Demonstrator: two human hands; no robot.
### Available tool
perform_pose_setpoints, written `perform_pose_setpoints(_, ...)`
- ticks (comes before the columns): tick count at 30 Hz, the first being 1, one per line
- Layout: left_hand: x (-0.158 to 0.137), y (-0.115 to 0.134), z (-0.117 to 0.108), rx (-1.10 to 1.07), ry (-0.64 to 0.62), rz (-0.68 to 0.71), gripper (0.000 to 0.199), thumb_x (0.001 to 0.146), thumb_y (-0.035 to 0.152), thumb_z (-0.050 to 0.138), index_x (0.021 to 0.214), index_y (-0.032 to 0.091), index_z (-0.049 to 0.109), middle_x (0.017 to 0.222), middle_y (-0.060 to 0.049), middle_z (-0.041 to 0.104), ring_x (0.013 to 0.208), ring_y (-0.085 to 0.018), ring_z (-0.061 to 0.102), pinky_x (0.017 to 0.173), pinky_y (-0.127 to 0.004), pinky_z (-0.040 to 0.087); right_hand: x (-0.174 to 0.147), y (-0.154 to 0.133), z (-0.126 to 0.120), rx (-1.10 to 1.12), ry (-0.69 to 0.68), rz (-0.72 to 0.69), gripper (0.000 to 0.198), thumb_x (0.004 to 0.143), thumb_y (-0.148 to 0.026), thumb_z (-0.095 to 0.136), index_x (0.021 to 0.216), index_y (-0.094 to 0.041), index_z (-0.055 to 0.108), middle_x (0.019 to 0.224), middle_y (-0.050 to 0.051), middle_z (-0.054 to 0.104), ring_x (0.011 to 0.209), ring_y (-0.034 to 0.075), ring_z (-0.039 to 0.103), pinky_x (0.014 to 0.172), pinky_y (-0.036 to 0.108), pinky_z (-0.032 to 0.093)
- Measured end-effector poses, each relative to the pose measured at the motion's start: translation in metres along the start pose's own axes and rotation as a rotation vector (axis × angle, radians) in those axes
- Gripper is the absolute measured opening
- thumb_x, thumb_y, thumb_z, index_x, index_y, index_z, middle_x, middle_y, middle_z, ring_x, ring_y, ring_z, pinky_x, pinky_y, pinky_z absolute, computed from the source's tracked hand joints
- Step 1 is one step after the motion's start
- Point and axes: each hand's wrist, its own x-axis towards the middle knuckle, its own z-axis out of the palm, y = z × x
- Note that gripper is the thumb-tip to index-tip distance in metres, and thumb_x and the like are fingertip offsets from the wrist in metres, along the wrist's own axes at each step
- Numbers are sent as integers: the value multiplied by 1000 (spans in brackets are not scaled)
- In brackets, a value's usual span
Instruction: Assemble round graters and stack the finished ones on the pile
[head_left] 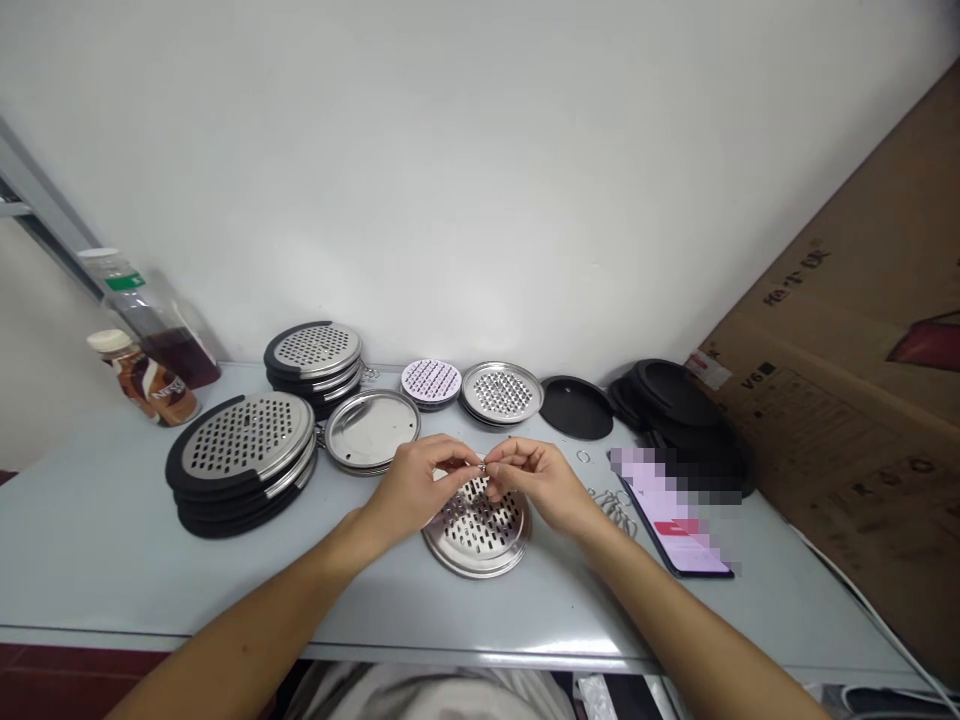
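My left hand [420, 482] and my right hand [536, 480] meet in front of me, fingertips almost touching. Each pinches thumb to finger around a tiny metal piece [484, 467], too small to make out its kind. Right below them a round metal grater plate [480, 535] with slotted holes lies flat on the table, its far edge partly covered by my hands. To the right of my right hand lie several metal rings [616, 512] in a loose heap, with a single ring [583, 456] apart from them.
Stacked graters with black rims [244, 450] stand at left, another stack [315, 360] behind. Round metal plates [373, 430], a purple grater disc [431, 380], grater plates [501, 392] and black discs [576, 405] line the wall. Right: phone [679, 530], carton [847, 430]. Left: bottles [154, 385].
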Motion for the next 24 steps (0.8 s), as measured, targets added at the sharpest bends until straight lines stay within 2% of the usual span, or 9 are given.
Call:
perform_pose_setpoints(3,-1,-2,-2,91,-2,109,12,85,16,68,92,23,74,90,-1,74,83,-16,68,78,-26,52,0,-2,1,-31,16,3,27,71,-37,78,83,-15,67,63,1,69,57,14,66,60,27,53)
perform_pose_setpoints(6,-1,-5,-2,125,-2,144,13,87,16,65,95,23,73,92,-2,75,84,-16,69,79,-27,53,-1,-2,2,-58,17,12,31,72,-38,77,89,-15,67,65,2,70,58,14,66,60,27,53)
perform_pose_setpoints(9,-2,-6,0,142,3,145,13,89,17,63,95,22,73,91,-2,75,84,-17,69,78,-28,53,-2,-1,1,-105,-13,61,32,73,-41,75,90,-15,68,69,2,70,55,13,64,55,26,53)
perform_pose_setpoints(12,-2,-6,1,147,11,153,12,90,18,61,94,22,72,91,-2,75,84,-17,68,79,-28,53,-2,1,-1,-174,-67,132,30,77,-44,70,74,-14,68,58,0,63,46,9,55,46,21,47)
perform_pose_setpoints(14,-2,-5,2,144,5,150,13,91,18,60,93,22,72,91,-2,74,84,-16,68,79,-28,53,-2,1,-3,-194,-86,172,31,79,-44,68,70,-15,67,52,-2,60,42,8,50,43,20,44)
perform_pose_setpoints(19,-3,-5,4,128,-45,122,13,91,20,59,93,23,71,90,-2,74,84,-17,68,79,-29,52,-1,2,-4,-207,-7,160,28,73,-42,74,79,-15,68,61,0,65,44,8,52,40,20,44)
perform_pose_setpoints(21,-3,-4,5,123,-25,105,12,91,19,59,92,23,71,89,-1,74,83,-17,68,77,-28,52,-1,2,-5,-205,17,163,30,73,-44,75,80,-15,66,63,1,66,43,9,53,39,20,44)
perform_pose_setpoints(24,-4,-2,7,107,20,77,12,89,16,61,91,21,71,86,-1,73,79,-16,67,74,-27,51,-1,1,-6,-193,-25,198,34,74,-48,73,77,-16,62,63,1,66,42,8,52,37,20,43)
